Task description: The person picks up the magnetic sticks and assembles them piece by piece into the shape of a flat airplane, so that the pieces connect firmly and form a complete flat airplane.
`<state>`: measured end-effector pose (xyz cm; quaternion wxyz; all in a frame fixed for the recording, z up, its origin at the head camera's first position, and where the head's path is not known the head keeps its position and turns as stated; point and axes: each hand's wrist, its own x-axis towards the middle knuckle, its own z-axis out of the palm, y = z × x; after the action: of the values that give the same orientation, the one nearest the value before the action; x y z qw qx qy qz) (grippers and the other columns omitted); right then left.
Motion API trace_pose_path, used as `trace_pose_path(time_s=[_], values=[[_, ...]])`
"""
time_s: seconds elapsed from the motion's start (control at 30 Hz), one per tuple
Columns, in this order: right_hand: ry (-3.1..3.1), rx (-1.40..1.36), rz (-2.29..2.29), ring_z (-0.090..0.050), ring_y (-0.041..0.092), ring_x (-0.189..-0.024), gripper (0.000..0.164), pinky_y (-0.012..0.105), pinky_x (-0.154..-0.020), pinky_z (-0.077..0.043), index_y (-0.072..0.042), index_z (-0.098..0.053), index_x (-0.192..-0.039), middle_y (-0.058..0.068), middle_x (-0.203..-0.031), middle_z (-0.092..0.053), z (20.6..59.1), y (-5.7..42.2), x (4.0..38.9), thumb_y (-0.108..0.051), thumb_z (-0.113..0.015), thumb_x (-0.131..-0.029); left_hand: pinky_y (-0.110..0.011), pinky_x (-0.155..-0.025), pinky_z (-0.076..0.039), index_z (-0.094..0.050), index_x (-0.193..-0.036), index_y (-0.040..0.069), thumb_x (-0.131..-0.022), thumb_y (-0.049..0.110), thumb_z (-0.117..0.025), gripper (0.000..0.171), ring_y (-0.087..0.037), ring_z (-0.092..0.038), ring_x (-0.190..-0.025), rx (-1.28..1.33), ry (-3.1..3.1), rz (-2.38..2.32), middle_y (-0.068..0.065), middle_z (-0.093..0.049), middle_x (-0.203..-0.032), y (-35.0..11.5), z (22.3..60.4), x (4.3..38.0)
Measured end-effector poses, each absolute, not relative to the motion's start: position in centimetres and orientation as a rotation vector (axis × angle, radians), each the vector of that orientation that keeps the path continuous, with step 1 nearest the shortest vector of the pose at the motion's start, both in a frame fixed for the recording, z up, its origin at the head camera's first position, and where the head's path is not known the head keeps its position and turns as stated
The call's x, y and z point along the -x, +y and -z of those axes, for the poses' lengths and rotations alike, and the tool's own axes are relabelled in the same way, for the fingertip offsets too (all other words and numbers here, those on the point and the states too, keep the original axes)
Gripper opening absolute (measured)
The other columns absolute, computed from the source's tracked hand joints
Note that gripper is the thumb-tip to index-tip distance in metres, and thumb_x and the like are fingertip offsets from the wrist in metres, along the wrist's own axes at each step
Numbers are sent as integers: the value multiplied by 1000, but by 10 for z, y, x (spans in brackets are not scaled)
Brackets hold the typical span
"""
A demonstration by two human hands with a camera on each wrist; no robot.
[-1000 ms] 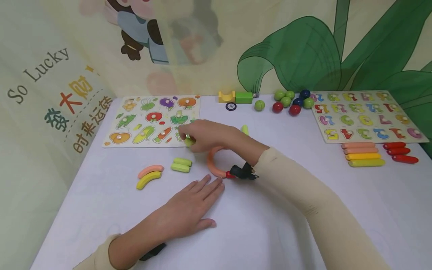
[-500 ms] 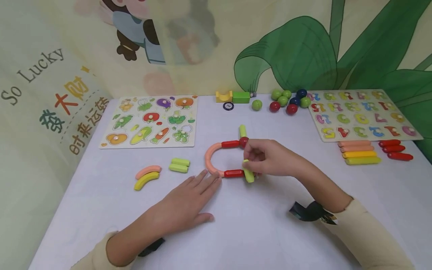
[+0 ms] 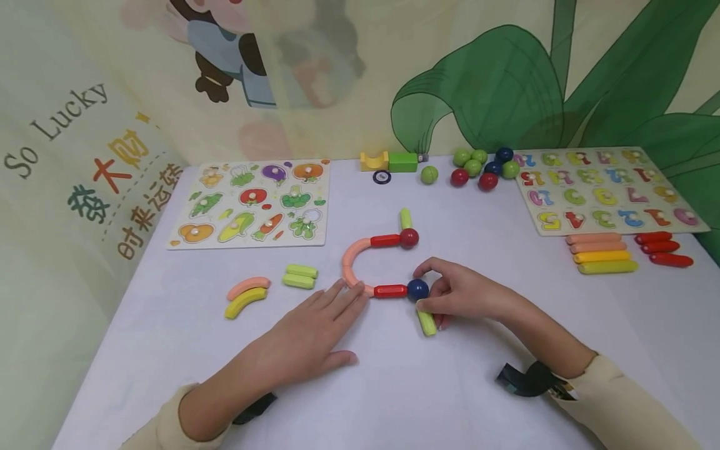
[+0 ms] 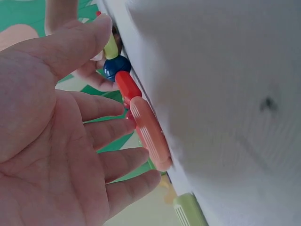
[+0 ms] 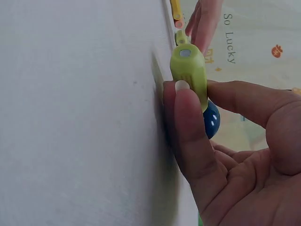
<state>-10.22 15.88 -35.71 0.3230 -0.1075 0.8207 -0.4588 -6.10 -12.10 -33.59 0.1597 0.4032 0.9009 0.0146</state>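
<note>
My right hand (image 3: 464, 294) pinches a light green magnetic stick (image 3: 427, 322) between thumb and fingers, its far end right at a blue ball (image 3: 418, 289). In the right wrist view, the grey disc on the end of the green stick (image 5: 186, 54) faces the camera. A red stick (image 3: 390, 291) links the ball to a pink curved piece (image 3: 350, 259). From its other end run another red stick (image 3: 385, 240), a red ball (image 3: 409, 238) and a green stick (image 3: 406, 219). My left hand (image 3: 315, 334) lies with straight fingers, fingertips at the pink curve.
Two green sticks (image 3: 300, 276) and pink and yellow curved pieces (image 3: 245, 303) lie left. A vegetable puzzle board (image 3: 247, 240) stands behind them. Several balls (image 3: 488, 182), a number board (image 3: 613, 190), a yellow-green block toy (image 3: 402, 162) and loose coloured sticks (image 3: 607, 267) sit back and right.
My right hand carried the green stick from beside the vegetable board rightward, then nearer me to the blue ball, uncovering the linked pieces. My left hand stayed in place.
</note>
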Motion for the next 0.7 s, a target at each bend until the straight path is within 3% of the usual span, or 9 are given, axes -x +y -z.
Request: trace_pose_path(time_s=[0.43,0.7], values=[[2181,320,1145,-61,25,-55,47,36,-57,-51,-16,-48,-118,10,-69,-62,353,163,107,-32,-69,-79,-45,-102,-25,-12,-146,16,-79,59,-54,90,-25,-6,-136,-1162,2577,-46,-1,-7,-151,-118,337,66],[2511,304,1133,-60,27,-67,32,34,-57,-51,-7,-55,-115,12,-92,-60,328,197,160,-23,-60,-87,-46,-102,-23,-22,-145,15,-81,56,-55,83,-27,-9,-135,-1192,2586,-42,-3,-15,-149,-105,332,82]])
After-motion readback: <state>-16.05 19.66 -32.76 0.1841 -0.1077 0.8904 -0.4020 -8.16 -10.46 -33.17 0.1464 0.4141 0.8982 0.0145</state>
